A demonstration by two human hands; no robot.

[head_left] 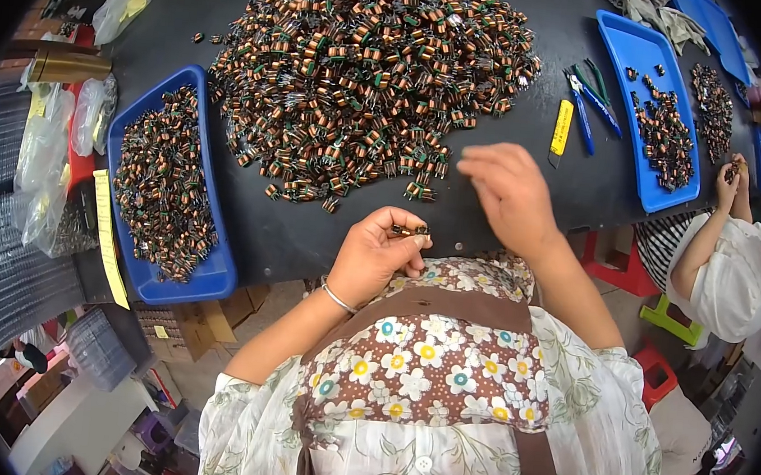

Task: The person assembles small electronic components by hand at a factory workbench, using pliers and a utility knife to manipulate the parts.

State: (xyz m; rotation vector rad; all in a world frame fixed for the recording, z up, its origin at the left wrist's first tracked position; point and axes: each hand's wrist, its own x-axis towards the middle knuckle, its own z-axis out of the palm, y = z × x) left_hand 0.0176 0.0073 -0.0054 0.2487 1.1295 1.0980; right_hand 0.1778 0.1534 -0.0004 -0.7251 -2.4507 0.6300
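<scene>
My left hand (377,253), with a bangle on the wrist, is closed in front of my apron. Between its thumb and fingertips it pinches a small copper-wound coil (410,230). To the right and slightly farther off, my right hand (513,195) hovers over the dark table edge, fingers stretched leftward and thumb apart. Nothing shows in its fingers. Beyond both hands rises a large pile of copper-wound coils (368,74) with dark and green parts. Several loose coils (420,189) lie at the pile's near edge.
At left, a blue tray (226,265) holds many coils. Another blue tray (643,184) stands at right. Between it and the pile lie a yellow utility knife (561,128), blue-handled pliers (583,119) and green-handled pliers (596,80). A co-worker's hands (731,182) hold something small at far right.
</scene>
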